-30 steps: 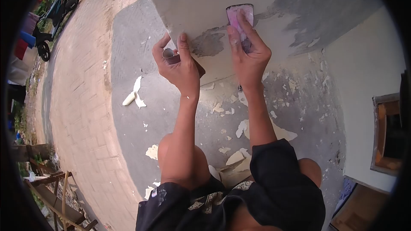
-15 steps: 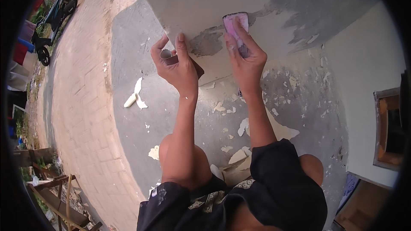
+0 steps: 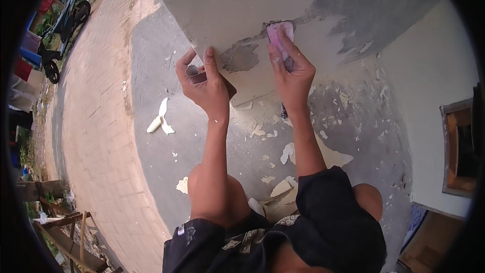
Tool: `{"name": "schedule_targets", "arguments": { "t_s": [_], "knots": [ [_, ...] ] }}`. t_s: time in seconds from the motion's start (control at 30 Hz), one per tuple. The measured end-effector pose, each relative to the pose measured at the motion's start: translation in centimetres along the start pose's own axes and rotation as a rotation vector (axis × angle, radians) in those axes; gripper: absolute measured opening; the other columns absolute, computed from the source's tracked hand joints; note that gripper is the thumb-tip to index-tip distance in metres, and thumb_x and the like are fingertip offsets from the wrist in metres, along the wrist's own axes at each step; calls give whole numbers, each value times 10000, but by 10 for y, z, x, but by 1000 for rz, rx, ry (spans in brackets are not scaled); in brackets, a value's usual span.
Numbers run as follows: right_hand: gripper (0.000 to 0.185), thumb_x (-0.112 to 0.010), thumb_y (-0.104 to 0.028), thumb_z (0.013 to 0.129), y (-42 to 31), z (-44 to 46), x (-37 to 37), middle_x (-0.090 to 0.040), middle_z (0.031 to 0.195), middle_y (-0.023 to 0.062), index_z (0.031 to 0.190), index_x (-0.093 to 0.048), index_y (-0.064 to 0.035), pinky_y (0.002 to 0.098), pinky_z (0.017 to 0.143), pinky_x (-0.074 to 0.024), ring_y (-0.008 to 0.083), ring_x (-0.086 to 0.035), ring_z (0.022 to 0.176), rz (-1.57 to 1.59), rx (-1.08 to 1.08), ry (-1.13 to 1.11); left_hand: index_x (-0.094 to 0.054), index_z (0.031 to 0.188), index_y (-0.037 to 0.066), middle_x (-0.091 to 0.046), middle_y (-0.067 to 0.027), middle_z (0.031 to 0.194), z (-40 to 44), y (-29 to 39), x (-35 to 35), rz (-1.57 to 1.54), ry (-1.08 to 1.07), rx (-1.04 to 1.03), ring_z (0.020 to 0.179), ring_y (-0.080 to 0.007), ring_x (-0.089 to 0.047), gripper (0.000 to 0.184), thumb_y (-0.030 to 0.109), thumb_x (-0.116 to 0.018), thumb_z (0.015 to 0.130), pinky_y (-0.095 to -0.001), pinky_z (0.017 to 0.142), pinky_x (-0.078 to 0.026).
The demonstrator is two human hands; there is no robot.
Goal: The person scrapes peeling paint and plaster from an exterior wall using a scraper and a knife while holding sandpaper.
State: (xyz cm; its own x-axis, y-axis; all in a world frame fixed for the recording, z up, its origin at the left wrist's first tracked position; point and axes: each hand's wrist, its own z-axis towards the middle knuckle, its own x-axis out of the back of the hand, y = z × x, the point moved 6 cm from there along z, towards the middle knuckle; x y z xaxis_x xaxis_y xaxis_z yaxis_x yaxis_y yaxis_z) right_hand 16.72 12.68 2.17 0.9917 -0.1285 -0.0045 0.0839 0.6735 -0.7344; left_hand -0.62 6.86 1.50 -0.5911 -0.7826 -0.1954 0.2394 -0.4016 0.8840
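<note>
In my right hand (image 3: pixel 294 73), closed with the fingers pressed along the blade, is a scraper (image 3: pixel 278 33) with a pinkish, dusty face. Its top edge lies against the pale wall (image 3: pixel 227 10), and its dark handle shows below my hand. My left hand (image 3: pixel 204 83) is at the wall's left corner, fingers closed around a curled brown sheet (image 3: pixel 198 77) that looks like sandpaper. Between the two hands is a rough grey patch (image 3: pixel 241 58) where the coating is gone. Part of the sheet is hidden by my palm.
Peeled paint flakes (image 3: pixel 333 154) litter the grey floor (image 3: pixel 166 172), with a curled strip (image 3: pixel 160 121) to the left. Beyond runs a paved path (image 3: pixel 96 136) with a motorbike (image 3: pixel 63 25). A wooden frame (image 3: pixel 70 237) stands lower left, a window frame (image 3: pixel 449 151) at right.
The view has shifted slightly, so the wall appears a little lower. Against the wall, the scraper has moved slightly right. Both hands keep their holds.
</note>
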Motion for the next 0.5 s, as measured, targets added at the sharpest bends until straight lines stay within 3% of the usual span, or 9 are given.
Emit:
{"name": "schedule_targets", "arguments": {
  "t_s": [0.23, 0.33, 0.43, 0.5],
  "knots": [
    [368, -617, 23, 876, 5, 5, 4, -634, 1186, 154, 1241, -581, -5, 230, 775, -546, 125, -632, 1002, 128, -51, 11, -513, 1010, 16, -475, 31, 585, 6, 0, -1, -3, 33, -17, 529, -23, -415, 333, 292, -668, 905, -174, 508, -294],
    [367, -624, 19, 874, 9, -3, 7, -629, 1196, 153, 1237, -584, -6, 220, 779, -541, 116, -622, 1009, 68, -197, -26, -509, 1001, 18, -474, 32, 581, -5, 0, -1, 3, 39, 27, 518, -21, -407, 332, 294, -668, 905, -176, 499, -288],
    [362, -626, 9, 877, 4, 1, 6, -626, 1203, 153, 1237, -585, -8, 217, 776, -538, 113, -620, 1007, 55, -28, 1, -501, 992, 22, -460, 39, 573, 5, -4, -2, -8, 38, -29, 506, -19, -392, 336, 303, -664, 907, -176, 496, -282],
    [364, -624, 3, 881, 10, 4, 8, -625, 1206, 153, 1243, -582, -12, 218, 773, -538, 117, -624, 1003, 58, -50, -20, -497, 988, 25, -451, 44, 564, -1, -10, -1, 1, 21, -15, 499, -18, -383, 337, 310, -659, 910, -175, 494, -279]
  ]
}}
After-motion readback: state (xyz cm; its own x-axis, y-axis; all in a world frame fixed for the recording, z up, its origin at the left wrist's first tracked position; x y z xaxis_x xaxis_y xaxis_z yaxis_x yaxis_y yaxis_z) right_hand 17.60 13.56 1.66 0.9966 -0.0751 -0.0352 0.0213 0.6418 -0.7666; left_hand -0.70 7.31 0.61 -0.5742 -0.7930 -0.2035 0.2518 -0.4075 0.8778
